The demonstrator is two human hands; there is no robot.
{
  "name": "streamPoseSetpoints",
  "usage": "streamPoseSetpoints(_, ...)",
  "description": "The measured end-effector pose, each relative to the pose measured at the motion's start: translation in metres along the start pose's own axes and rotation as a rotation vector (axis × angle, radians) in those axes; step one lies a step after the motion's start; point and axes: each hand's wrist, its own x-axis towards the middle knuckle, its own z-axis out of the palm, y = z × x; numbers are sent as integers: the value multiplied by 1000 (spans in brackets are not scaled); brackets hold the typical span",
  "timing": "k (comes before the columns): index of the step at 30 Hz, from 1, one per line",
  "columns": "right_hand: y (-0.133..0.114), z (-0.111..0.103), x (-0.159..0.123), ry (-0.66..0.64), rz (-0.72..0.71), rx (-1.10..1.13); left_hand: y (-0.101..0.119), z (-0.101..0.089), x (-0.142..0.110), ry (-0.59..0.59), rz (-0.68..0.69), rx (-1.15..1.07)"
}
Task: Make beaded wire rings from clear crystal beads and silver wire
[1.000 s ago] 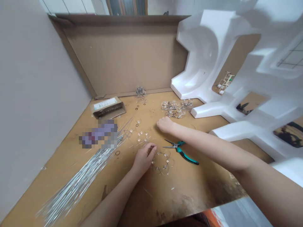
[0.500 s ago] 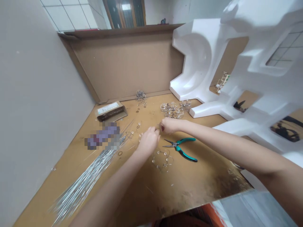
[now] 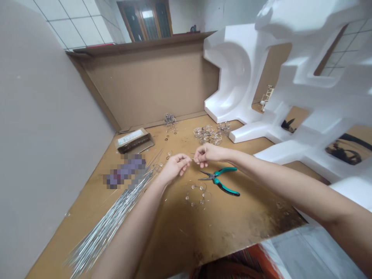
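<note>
My left hand (image 3: 176,167) and my right hand (image 3: 207,154) meet over the middle of the table, fingertips pinched and almost touching. Between them runs a thin piece of wire (image 3: 192,159); its full shape is too small to make out. Just below my right hand lie needle-nose pliers (image 3: 214,177) with teal handles, jaws parted and pointing left. A ring of thin wire with clear beads (image 3: 201,202) rests in front of both hands. Left of my left forearm, a bundle of straight silvery wires (image 3: 113,221) stretches toward the near edge.
Coiled wire pieces (image 3: 207,133) lie behind my right hand, and a darker wire cluster (image 3: 170,119) sits farther back. At the left are an open small carton (image 3: 135,141) and a blurred purple item (image 3: 126,171). White foam packing (image 3: 232,77) stands at the right; cardboard (image 3: 151,77) walls the back.
My fingertips have drawn slightly apart, so the thin wire between them shows. My left hand has turned and shifted a little left. The view has moved slightly; the pliers still lie there.
</note>
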Motion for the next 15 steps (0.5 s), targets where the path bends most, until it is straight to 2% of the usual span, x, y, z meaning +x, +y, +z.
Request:
streamPoseSetpoints(3,5,6,-4,59,-20,215,3,5,-4,50,-25,-182)
streamPoseSetpoints(6,4,8,-10,82,-27,350,8,7,-6,46,-41,-283)
streamPoseSetpoints(15,-13,-5,-22,67,8,564,19,3,-6,32,11,-325)
